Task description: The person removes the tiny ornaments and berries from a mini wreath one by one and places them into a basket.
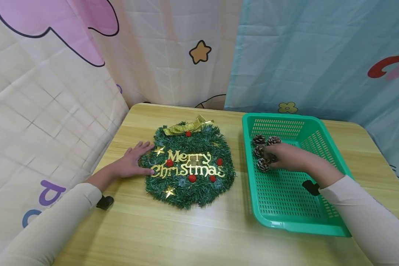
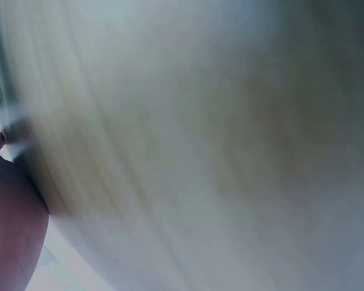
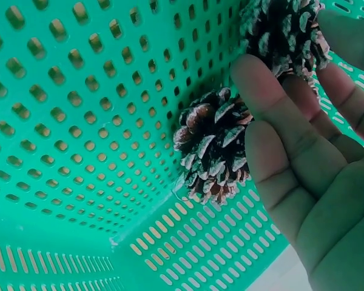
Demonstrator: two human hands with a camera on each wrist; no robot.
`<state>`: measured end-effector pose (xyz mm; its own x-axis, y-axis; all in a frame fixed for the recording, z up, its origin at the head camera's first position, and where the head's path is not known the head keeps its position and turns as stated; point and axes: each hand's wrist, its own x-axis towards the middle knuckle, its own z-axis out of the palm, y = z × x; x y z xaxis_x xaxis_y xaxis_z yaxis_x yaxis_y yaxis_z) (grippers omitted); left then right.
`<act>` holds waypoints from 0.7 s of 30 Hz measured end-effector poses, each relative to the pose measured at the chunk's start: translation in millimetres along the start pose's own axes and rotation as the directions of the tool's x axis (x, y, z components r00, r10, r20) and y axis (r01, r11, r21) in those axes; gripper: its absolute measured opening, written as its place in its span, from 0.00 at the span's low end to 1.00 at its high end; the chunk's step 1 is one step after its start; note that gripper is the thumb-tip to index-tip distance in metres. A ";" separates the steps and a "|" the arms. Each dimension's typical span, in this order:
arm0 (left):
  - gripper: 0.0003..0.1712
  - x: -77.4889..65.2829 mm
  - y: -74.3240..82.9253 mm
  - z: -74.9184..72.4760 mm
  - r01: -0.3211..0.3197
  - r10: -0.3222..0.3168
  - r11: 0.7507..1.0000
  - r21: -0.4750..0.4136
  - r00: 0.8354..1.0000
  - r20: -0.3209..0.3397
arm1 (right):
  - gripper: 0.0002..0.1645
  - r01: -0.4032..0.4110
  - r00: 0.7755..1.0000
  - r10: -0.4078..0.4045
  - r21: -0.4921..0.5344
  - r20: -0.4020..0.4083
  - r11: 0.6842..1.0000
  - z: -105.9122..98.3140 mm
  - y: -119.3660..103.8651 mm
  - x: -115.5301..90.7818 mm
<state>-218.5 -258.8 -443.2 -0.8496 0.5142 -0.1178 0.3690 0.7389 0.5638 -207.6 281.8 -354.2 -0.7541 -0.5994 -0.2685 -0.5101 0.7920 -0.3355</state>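
A green wreath (image 1: 199, 192) with gold "Merry Christmas" lettering, red balls, gold stars and a gold bow lies flat on the table. My left hand (image 1: 133, 162) rests at its left edge, fingers spread, thumb touching the greenery. Over on the right, my right hand (image 1: 287, 157) reaches into a green plastic basket (image 1: 269, 224). Its thumb and fingertips pinch a snowy-tipped pine cone (image 3: 282, 36), partly hidden by the fingers. Another pine cone (image 3: 212, 148) sits against the basket wall beside the fingers. More pine cones, such as one at the back (image 1: 259, 139), lie nearby.
The wooden table (image 1: 186, 236) carries both wreath and basket. Printed curtains (image 1: 173, 55) hang close behind it and along the left side. The left wrist view is mostly blurred tabletop (image 2: 188, 151).
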 end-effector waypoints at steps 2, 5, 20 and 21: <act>0.59 0.3 -0.3 0.1 0.000 0.000 1.000 -0.001 1.000 0.001 | 0.07 0.003 1.000 -0.003 -0.003 -0.001 1.000 0.7 0.5 0.6; 0.59 0.6 0.1 -0.2 0.000 0.000 1.000 -0.002 1.000 0.002 | 0.07 0.003 1.000 -0.003 -0.007 0.001 1.000 1.2 1.4 1.3; 0.58 -0.8 1.4 -0.5 -0.012 0.012 1.000 0.003 1.000 -0.015 | 0.08 0.000 1.000 0.000 0.023 -0.008 1.000 -2.0 -0.3 -0.5; 0.58 -0.9 1.3 -0.4 -0.012 0.012 1.000 0.004 1.000 -0.014 | 0.08 0.001 1.000 -0.001 0.022 -0.010 1.000 -2.4 -0.5 -0.6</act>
<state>-217.4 -258.4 -442.0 -0.8505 0.5165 -0.0993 0.3803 0.7345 0.5621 -207.9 282.1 -351.7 -0.7578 -0.5987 -0.2596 -0.5015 0.7888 -0.3555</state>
